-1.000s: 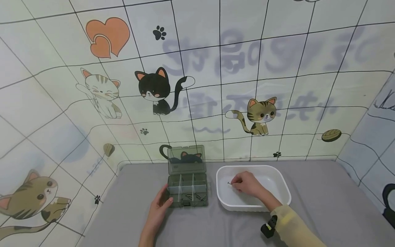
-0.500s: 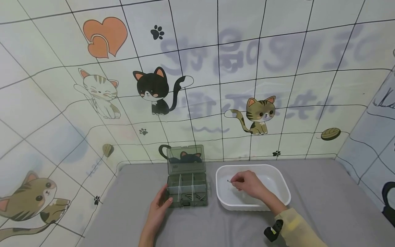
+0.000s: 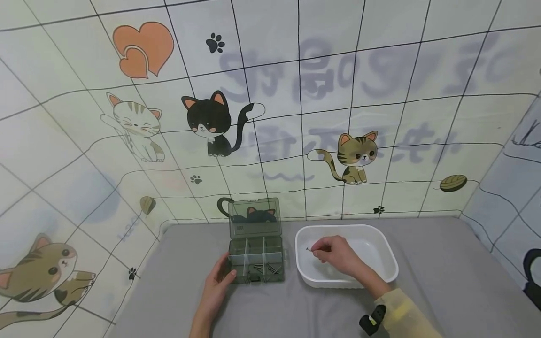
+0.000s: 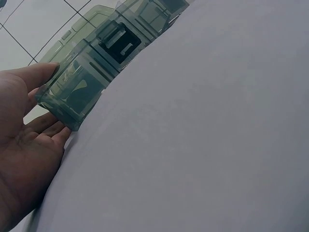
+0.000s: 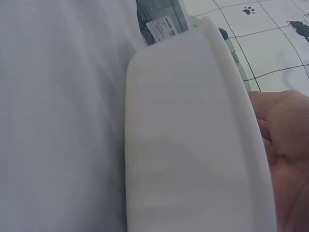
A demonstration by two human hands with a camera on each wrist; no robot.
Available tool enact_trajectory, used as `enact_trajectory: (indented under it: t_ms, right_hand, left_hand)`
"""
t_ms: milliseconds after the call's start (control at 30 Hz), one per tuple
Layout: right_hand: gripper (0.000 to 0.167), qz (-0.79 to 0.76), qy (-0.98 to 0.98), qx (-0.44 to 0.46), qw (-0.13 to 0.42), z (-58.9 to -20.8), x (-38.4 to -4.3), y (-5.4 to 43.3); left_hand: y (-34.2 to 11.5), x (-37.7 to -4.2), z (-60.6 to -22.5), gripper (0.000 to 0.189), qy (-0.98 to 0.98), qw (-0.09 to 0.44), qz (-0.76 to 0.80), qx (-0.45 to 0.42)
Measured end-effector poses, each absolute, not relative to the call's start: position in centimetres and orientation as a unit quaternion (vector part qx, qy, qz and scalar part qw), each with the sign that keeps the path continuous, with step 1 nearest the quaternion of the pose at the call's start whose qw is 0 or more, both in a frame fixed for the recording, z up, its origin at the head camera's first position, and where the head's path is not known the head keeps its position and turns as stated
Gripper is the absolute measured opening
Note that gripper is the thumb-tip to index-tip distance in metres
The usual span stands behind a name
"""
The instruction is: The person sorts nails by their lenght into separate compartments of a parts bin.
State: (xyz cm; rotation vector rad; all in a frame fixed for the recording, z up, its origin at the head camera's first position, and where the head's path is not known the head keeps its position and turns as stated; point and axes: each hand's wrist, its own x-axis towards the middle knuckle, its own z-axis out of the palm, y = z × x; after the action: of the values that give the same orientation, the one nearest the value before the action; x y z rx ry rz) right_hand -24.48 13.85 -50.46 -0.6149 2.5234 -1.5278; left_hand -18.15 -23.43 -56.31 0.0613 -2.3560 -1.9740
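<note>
A screw (image 3: 308, 249) pokes out from the fingertips of my right hand (image 3: 336, 253), which pinches it over the left part of a white plastic tub (image 3: 386, 263). In the right wrist view the tub wall (image 5: 188, 130) hides those fingertips. A green see-through compartment box (image 3: 256, 259) stands left of the tub with its lid (image 3: 255, 230) raised. Several screws (image 3: 274, 269) lie in its front middle and front right compartments. My left hand (image 3: 216, 284) grips the box's left side, thumb at the top edge and fingers along the side.
Both containers stand on a grey cloth-covered table (image 3: 169, 272). Close behind them rises a wall sheet (image 3: 287, 202) with printed cats and grid lines. A black object (image 3: 533, 277) shows at the far right edge.
My right hand has shifted slightly left inside the tub with the screw between its fingertips. The left hand and the box look unmoved.
</note>
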Motion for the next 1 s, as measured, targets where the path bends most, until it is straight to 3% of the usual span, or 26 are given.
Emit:
enact_trajectory:
  t_ms: [1000]
  right_hand:
    - [0.011, -0.522, 0.817, -0.244, 0.030, -49.6, -22.7, 7.1]
  left_hand:
    - [-23.7, -18.4, -56.5, 0.064, -0.763, 0.023, -0.645, 0.026]
